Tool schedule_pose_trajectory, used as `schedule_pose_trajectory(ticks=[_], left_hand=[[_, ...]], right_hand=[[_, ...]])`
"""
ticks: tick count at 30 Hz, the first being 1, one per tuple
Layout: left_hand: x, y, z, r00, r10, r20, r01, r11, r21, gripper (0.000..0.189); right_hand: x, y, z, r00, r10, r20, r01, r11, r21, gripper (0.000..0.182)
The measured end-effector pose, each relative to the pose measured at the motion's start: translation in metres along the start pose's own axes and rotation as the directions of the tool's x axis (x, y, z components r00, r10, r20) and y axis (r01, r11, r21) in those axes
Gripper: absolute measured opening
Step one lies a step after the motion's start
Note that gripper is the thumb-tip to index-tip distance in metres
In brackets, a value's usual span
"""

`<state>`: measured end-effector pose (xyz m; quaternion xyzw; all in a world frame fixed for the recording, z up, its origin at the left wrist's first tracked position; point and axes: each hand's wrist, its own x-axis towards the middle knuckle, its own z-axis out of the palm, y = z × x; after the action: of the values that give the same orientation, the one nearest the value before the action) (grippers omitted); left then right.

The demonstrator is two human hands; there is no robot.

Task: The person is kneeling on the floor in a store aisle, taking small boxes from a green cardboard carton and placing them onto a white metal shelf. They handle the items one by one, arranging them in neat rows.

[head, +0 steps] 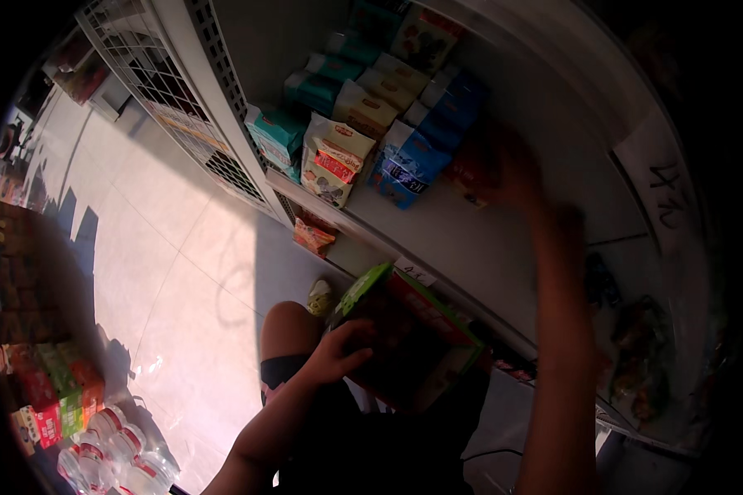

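Observation:
My left hand [345, 354] grips the near left edge of an open green and red cardboard box [470, 337], which rests tilted on my lap against the shelf front. The inside of the box is too dark to make out. On the shelf [446, 247], my right hand [515, 164] is closed around the side of a dark red snack bag [469, 180], partly hidden in shadow. Just left of that bag stands a row of blue snack bags [410, 164]. Beyond them come cream bags [336, 162] and teal bags [277, 141], also in rows.
A white wire-mesh panel [179, 117] bounds the shelf on the left. An orange packet [313, 235] sits on the level below. Dark packets [641, 359] lie at right. Bottled drinks [114, 442] and stacked cartons [56, 396] stand on the sunlit floor [173, 247].

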<state>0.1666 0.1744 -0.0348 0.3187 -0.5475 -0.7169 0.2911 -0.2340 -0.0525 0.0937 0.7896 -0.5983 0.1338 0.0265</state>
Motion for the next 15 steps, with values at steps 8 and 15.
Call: schedule_pose_trajectory(ticks=[8, 15], left_hand=[[0.001, -0.002, 0.006, 1.0, -0.003, -0.017, 0.006, 0.986, 0.168, 0.047], [0.006, 0.001, 0.008, 1.0, 0.009, -0.008, -0.008, 0.978, 0.21, 0.046]], right_hand=[[-0.052, -0.012, 0.053, 0.866, 0.5, -0.006, -0.413, 0.721, 0.557, 0.103], [-0.019, -0.014, 0.059, 0.793, 0.597, 0.121, -0.509, 0.54, 0.67, 0.094]])
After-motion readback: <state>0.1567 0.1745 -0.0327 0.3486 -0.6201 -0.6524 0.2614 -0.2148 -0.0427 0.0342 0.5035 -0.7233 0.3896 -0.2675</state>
